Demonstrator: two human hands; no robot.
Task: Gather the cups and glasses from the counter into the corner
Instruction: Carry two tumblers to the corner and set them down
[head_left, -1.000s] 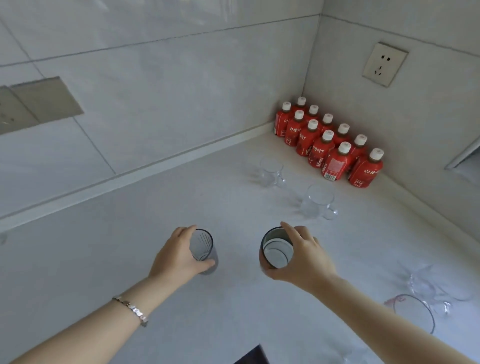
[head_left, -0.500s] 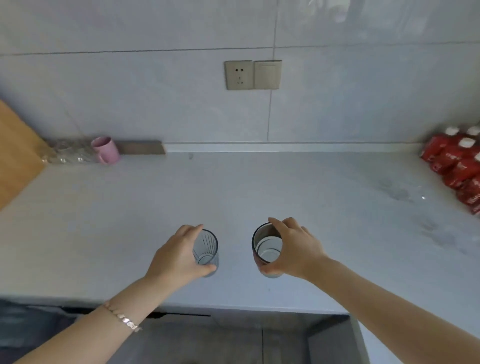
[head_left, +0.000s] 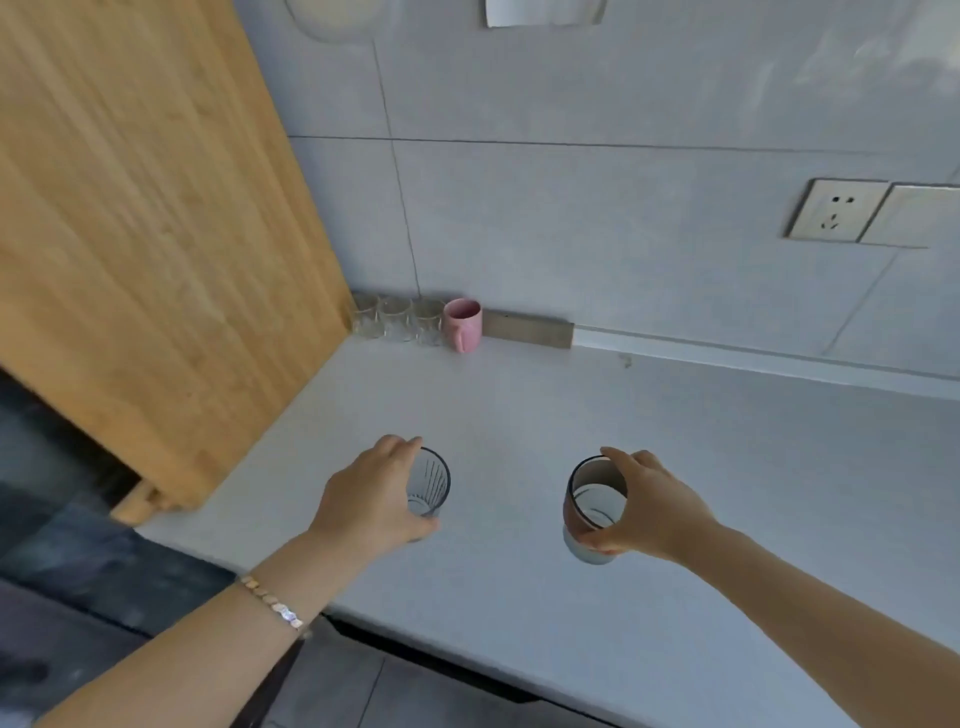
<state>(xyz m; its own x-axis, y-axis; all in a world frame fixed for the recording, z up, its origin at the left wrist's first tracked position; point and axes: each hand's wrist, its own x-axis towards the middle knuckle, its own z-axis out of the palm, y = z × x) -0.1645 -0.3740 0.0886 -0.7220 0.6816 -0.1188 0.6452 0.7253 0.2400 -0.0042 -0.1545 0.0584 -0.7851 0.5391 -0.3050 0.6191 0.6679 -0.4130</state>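
My left hand (head_left: 371, 496) grips a grey ribbed glass (head_left: 430, 480) from its left side, held above the pale counter (head_left: 519, 415). My right hand (head_left: 649, 506) wraps around a second grey glass (head_left: 589, 512) from the right, also held over the counter. In the far corner, against the wall and a wooden panel, three clear glasses (head_left: 395, 318) stand in a row with a pink mug (head_left: 462, 323) at their right end.
A tall wooden panel (head_left: 145, 223) closes off the counter's left side. A power socket (head_left: 836, 210) and a switch sit on the tiled wall at the right. The counter's front edge (head_left: 415, 634) runs below my hands, with dark floor beneath.
The view has swung left, away from the red bottles and toward the wooden panel and the corner with the pink mug. Both hands still hold their glasses.
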